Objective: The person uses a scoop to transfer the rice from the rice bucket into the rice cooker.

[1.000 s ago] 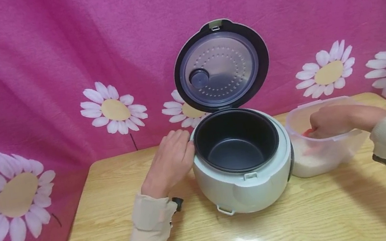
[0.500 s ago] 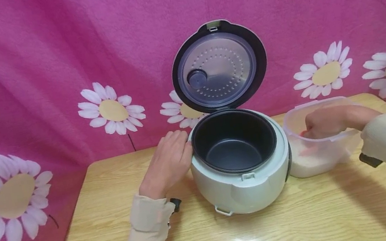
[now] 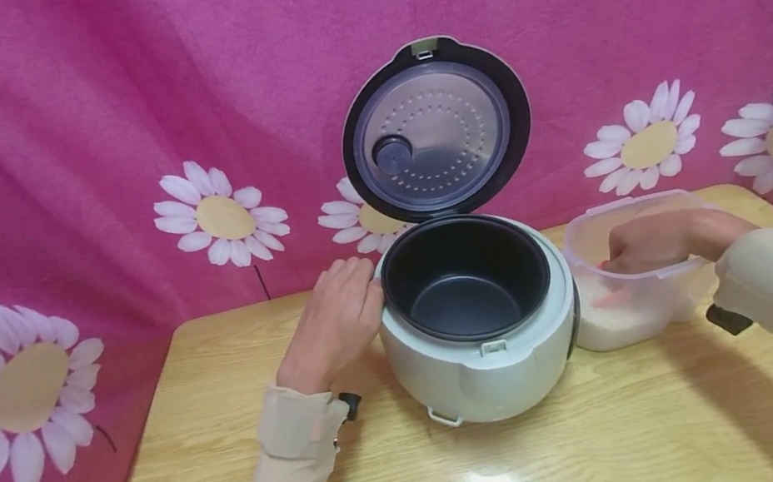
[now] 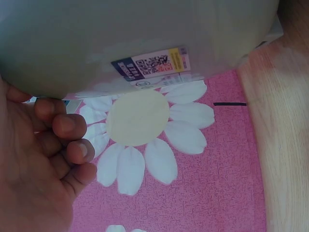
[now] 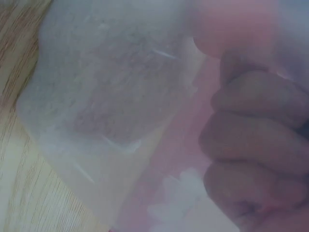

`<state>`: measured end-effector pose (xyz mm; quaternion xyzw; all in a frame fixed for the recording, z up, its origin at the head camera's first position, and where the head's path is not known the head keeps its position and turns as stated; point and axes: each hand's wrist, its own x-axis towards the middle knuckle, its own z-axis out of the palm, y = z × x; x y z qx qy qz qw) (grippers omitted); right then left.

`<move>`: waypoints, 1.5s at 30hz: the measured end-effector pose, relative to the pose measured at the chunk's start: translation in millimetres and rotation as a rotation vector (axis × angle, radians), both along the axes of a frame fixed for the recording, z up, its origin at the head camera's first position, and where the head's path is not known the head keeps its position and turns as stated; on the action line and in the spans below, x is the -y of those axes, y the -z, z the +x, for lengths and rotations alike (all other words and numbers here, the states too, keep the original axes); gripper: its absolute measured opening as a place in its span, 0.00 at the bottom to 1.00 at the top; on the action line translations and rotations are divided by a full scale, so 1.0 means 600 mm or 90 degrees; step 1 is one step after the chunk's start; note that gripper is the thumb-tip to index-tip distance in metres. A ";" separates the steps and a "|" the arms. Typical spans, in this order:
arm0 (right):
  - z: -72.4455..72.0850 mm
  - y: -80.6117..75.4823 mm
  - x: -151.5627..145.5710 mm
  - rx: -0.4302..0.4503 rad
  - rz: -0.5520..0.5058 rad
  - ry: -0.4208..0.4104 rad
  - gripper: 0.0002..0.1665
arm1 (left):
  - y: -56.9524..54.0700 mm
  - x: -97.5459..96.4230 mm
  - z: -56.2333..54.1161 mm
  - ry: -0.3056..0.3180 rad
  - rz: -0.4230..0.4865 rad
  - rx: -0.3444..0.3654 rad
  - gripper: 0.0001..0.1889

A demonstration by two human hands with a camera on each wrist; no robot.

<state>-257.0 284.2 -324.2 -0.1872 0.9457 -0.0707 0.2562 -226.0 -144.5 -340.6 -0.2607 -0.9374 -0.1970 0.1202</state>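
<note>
A pale rice cooker (image 3: 489, 385) stands in the middle of the table in the head view, its lid (image 3: 437, 132) raised and its dark inner pot (image 3: 467, 300) bare inside. Against the cooker's left side rests my left hand (image 3: 334, 321); the left wrist view shows its fingers (image 4: 67, 126) loosely curled beside the cooker wall. To the right is a translucent plastic container (image 3: 669, 301) of white rice (image 3: 609, 328). My right hand (image 3: 648, 243) reaches into it, gripping a red scoop (image 3: 617, 295) seen mostly through the wall. In the right wrist view the curled fingers (image 5: 256, 135) show through cloudy plastic.
The wooden table (image 3: 235, 433) carries the cooker and container. Behind it hangs a pink cloth (image 3: 252, 60) printed with large daisies. A small wire-like catch (image 3: 445, 415) juts from the cooker's lower front. The container stands close by the cooker's right side.
The view has shifted a little, so everything sits slightly further left. The right hand stays inside the container with the red scoop; the left hand keeps its place on the cooker.
</note>
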 end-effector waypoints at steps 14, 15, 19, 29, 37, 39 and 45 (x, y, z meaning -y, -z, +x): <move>-0.002 -0.001 -0.002 0.032 0.003 0.018 0.20 | -0.001 0.000 0.001 -0.004 0.002 0.013 0.10; -0.002 -0.002 -0.001 0.034 0.004 0.019 0.20 | -0.001 0.000 0.001 -0.005 0.002 0.013 0.10; -0.003 -0.003 0.001 0.040 0.006 0.019 0.22 | 0.000 0.001 0.000 -0.007 0.002 0.012 0.10; -0.004 -0.001 -0.001 0.043 0.010 0.021 0.23 | 0.001 0.001 -0.002 -0.005 0.002 0.015 0.09; -0.002 0.001 -0.002 0.056 0.011 0.023 0.22 | 0.005 -0.001 0.001 -0.001 0.004 0.014 0.09; -0.003 0.001 -0.002 0.063 0.008 0.022 0.20 | 0.005 -0.001 0.001 -0.002 0.008 0.018 0.10; -0.008 -0.004 0.002 0.053 0.015 0.018 0.17 | -0.002 0.000 0.000 -0.005 0.006 0.018 0.10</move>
